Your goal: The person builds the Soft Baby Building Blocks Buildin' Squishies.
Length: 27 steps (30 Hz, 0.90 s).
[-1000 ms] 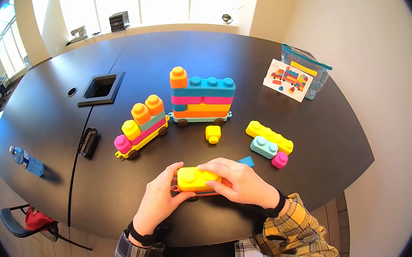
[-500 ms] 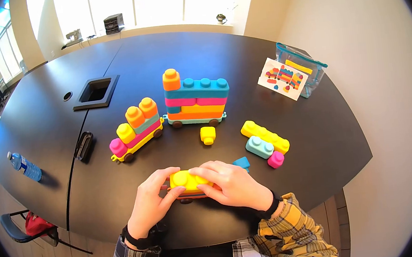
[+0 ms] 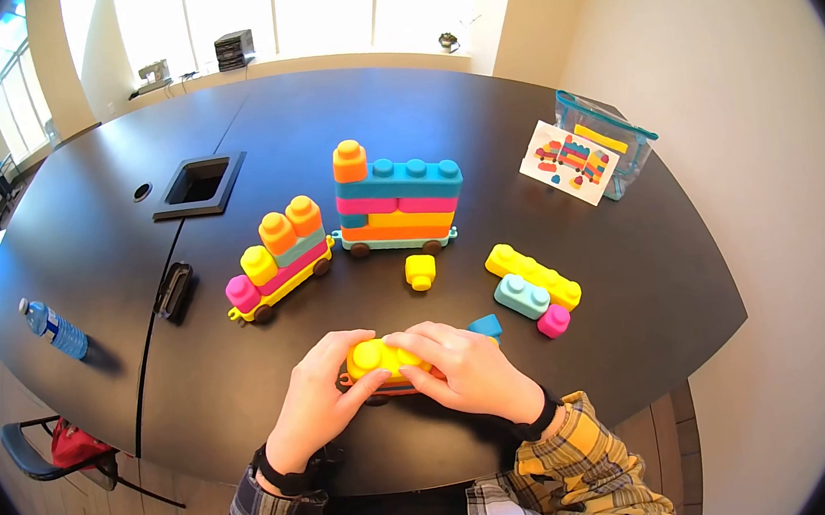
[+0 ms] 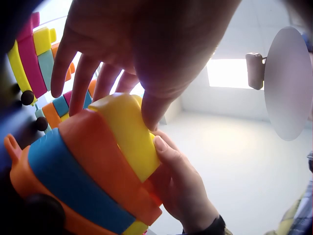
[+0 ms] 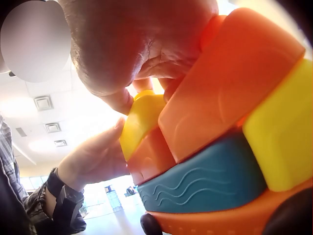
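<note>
Close to the near side of the table, both hands are on a small wheeled block car. Its orange base carries a blue brick and an orange brick, topped by a yellow two-stud brick. My left hand grips the yellow brick at its left end, thumb on the near side and fingers beyond. From the right, my right hand holds the same brick with its thumb on the near face. The right palm hides another orange brick in the head view.
Beyond the hands stand a yellow-based car and a taller car, with a loose yellow brick nearer. A blue brick lies beside the right hand. Rightward are a long yellow brick, light-blue brick, pink brick and picture card.
My left thumb has moved up from low on the car to the yellow brick's near side. The right thumb has slid slightly left along it. The other blocks stay put.
</note>
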Each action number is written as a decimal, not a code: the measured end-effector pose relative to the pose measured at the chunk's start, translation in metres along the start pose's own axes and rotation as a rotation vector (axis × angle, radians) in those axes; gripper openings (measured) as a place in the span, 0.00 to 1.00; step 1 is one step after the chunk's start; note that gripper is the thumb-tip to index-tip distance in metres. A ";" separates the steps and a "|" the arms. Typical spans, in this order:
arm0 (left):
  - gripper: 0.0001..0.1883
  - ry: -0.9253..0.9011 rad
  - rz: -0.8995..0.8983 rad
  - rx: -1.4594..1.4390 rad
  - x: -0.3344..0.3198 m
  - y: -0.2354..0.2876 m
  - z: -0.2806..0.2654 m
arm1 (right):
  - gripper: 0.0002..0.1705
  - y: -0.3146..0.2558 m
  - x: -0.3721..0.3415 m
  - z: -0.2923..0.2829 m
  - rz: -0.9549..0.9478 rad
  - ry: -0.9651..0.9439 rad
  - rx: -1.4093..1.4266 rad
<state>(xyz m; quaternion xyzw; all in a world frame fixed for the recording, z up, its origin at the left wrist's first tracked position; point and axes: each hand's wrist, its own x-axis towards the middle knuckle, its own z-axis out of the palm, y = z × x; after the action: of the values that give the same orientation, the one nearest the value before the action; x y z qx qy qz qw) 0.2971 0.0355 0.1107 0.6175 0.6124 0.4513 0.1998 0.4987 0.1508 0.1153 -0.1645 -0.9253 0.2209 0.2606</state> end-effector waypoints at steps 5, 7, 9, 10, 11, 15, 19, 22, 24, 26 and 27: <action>0.22 -0.010 -0.008 -0.033 0.001 -0.002 0.001 | 0.24 0.001 0.000 -0.002 0.009 -0.034 0.010; 0.22 -0.031 -0.006 -0.037 0.002 -0.003 -0.001 | 0.25 0.003 0.001 -0.009 -0.007 -0.048 0.036; 0.22 -0.035 -0.016 -0.027 0.001 -0.004 -0.002 | 0.27 -0.001 0.006 -0.030 -0.023 -0.082 0.291; 0.23 -0.041 -0.028 -0.024 0.001 -0.004 -0.002 | 0.27 -0.003 0.007 -0.045 -0.028 -0.084 0.293; 0.23 -0.035 -0.030 -0.023 0.002 -0.004 -0.004 | 0.27 -0.003 0.007 -0.062 0.006 -0.103 0.185; 0.23 -0.045 -0.013 -0.009 0.002 -0.007 -0.005 | 0.22 0.024 0.022 -0.088 0.014 -0.087 -0.298; 0.23 -0.052 -0.014 0.028 0.002 -0.007 -0.006 | 0.26 0.094 0.042 -0.061 -0.071 -0.263 -0.363; 0.23 -0.053 -0.039 -0.021 0.002 -0.007 -0.006 | 0.30 0.116 0.053 -0.032 -0.170 -0.249 -0.528; 0.23 -0.049 -0.048 -0.024 0.001 -0.007 -0.006 | 0.34 0.122 0.058 -0.023 -0.167 -0.278 -0.525; 0.23 -0.047 -0.053 -0.027 0.001 -0.007 -0.005 | 0.33 0.131 0.064 -0.015 -0.160 -0.311 -0.529; 0.23 -0.046 -0.055 -0.041 0.001 -0.007 -0.005 | 0.33 0.135 0.067 -0.011 -0.161 -0.309 -0.528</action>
<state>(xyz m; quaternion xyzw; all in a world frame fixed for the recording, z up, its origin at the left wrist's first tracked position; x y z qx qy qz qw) 0.2887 0.0363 0.1080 0.6064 0.6151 0.4439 0.2386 0.4762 0.2965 0.0845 -0.1169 -0.9894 -0.0258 0.0818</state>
